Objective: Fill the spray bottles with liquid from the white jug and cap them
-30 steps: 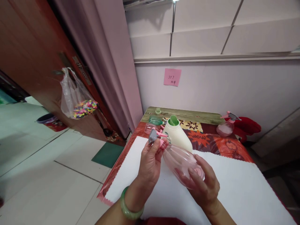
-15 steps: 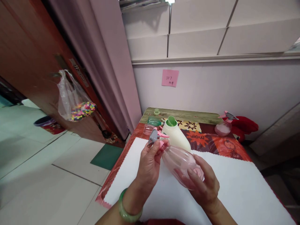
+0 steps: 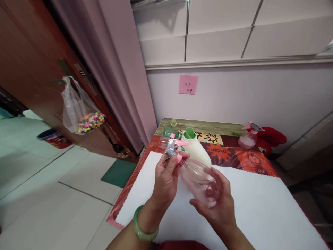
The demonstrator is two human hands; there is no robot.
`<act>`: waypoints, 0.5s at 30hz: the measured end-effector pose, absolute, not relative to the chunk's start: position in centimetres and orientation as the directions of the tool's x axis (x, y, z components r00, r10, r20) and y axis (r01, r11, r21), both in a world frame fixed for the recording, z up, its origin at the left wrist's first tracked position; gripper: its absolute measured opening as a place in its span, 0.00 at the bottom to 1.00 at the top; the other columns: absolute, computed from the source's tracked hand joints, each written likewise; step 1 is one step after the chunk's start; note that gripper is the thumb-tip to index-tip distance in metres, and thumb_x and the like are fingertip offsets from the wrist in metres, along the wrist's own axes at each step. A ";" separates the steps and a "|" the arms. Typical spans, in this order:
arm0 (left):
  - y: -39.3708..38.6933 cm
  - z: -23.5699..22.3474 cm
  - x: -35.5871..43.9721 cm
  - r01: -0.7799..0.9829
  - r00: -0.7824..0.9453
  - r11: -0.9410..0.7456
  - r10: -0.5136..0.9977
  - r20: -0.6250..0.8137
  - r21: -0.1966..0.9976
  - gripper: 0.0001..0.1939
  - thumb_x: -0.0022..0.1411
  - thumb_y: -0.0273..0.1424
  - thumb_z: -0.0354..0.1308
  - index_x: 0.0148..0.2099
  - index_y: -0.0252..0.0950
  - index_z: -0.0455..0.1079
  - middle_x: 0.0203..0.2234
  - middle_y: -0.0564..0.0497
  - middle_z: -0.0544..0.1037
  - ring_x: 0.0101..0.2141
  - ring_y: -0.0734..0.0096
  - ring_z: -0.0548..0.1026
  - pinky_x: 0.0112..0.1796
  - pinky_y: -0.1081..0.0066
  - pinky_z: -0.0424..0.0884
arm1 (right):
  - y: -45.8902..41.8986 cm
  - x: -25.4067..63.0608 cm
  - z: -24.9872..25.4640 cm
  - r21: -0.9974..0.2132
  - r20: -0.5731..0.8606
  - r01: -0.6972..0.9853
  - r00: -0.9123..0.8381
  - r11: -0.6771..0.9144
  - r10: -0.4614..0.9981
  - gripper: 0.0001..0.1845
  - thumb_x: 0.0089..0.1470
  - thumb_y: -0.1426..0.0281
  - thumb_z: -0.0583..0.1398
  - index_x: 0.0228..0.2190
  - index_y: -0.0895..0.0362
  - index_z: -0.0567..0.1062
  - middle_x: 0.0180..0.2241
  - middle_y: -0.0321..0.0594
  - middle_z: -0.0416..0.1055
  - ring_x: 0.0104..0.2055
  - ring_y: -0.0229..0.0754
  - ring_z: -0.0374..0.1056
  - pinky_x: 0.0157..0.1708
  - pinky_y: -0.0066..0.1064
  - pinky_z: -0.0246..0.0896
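A clear pink spray bottle (image 3: pixel 197 180) is held tilted above the white sheet, its base toward my right side. My left hand (image 3: pixel 166 182) pinches the pink collar under the grey-and-pink spray head (image 3: pixel 171 149). The fingers hide whether the collar is fully seated on the neck. My right hand (image 3: pixel 221 205) cups the bottle near its base, with the thumb along the lower side. Just behind the bottle stands a cream jug (image 3: pixel 199 151) with a green cup-shaped piece (image 3: pixel 190 133) in its mouth.
Green and pink bottles (image 3: pixel 166 137) lie left of the jug. A small green cap (image 3: pixel 173 122) sits at the back edge. Another pink spray bottle (image 3: pixel 248 139) stands at the back right beside a red object (image 3: pixel 273 137). A white sheet (image 3: pixel 260 208) covers the table's front.
The spray head has turned in my left hand. My right hand has shifted its hold around the bottle's base, the thumb moving down and left, and the bottle has rotated.
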State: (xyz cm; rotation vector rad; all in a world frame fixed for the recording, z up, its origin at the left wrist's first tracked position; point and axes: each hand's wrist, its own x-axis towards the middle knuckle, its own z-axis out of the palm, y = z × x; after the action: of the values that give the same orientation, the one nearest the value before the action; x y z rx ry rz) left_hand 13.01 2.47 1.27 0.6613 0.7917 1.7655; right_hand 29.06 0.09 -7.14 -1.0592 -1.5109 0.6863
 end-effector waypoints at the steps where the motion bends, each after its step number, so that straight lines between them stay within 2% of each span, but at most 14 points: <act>1: 2.5 1.3 13.0 -0.589 -0.304 -0.236 0.951 0.058 0.773 0.12 0.61 0.38 0.69 0.43 0.36 0.79 0.38 0.47 0.84 0.42 0.62 0.82 0.55 0.58 0.71 | 0.1 29.0 -7.3 -0.858 0.465 0.264 0.032 0.441 0.885 0.53 0.43 0.55 0.75 0.65 0.52 0.60 0.60 0.56 0.70 0.52 0.59 0.77 0.41 0.46 0.80; 5: 2.3 1.4 13.2 -0.590 -0.314 -0.224 0.949 0.036 0.776 0.12 0.60 0.38 0.70 0.43 0.37 0.79 0.37 0.47 0.84 0.42 0.62 0.82 0.55 0.58 0.71 | 0.4 29.0 -7.8 -0.774 0.581 0.328 0.030 0.541 0.813 0.55 0.43 0.53 0.75 0.66 0.53 0.60 0.58 0.57 0.72 0.47 0.57 0.79 0.40 0.48 0.81; 7: 2.2 1.5 13.3 -0.586 -0.324 -0.211 0.946 0.012 0.782 0.12 0.60 0.38 0.70 0.41 0.36 0.79 0.37 0.46 0.84 0.41 0.63 0.82 0.54 0.59 0.72 | 0.6 29.1 -7.7 -0.695 0.663 0.390 0.025 0.604 0.748 0.55 0.44 0.53 0.75 0.67 0.54 0.60 0.57 0.56 0.72 0.45 0.56 0.79 0.39 0.48 0.81; 10: 2.2 1.5 13.4 -0.567 -0.345 -0.195 0.939 -0.015 0.800 0.12 0.60 0.38 0.69 0.41 0.34 0.79 0.37 0.44 0.85 0.39 0.65 0.81 0.49 0.64 0.74 | 1.0 29.3 -7.3 -0.474 0.823 0.549 -0.001 0.688 0.567 0.53 0.44 0.59 0.76 0.66 0.52 0.61 0.57 0.54 0.73 0.49 0.56 0.78 0.41 0.47 0.81; 13: 2.3 1.5 13.4 -0.554 -0.381 -0.214 0.925 -0.016 0.805 0.13 0.60 0.36 0.70 0.45 0.35 0.79 0.38 0.45 0.85 0.39 0.67 0.81 0.48 0.67 0.74 | 1.5 29.7 -7.4 -0.208 0.935 0.683 -0.071 0.700 0.348 0.49 0.41 0.70 0.78 0.61 0.48 0.66 0.62 0.50 0.68 0.51 0.54 0.77 0.41 0.44 0.81; 15: 2.4 1.5 13.3 -0.560 -0.387 -0.208 0.921 -0.032 0.802 0.13 0.58 0.36 0.71 0.44 0.36 0.79 0.38 0.46 0.85 0.41 0.67 0.81 0.50 0.66 0.73 | 1.8 30.1 -7.7 -0.128 0.957 0.716 -0.093 0.686 0.276 0.45 0.39 0.72 0.79 0.57 0.48 0.69 0.65 0.48 0.65 0.51 0.53 0.77 0.41 0.43 0.82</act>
State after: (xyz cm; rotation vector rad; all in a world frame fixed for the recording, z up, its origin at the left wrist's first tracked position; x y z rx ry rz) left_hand 13.33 2.37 1.54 0.5723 0.9229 1.7899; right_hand 30.05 1.78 -7.65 -0.8126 -1.6716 -0.4469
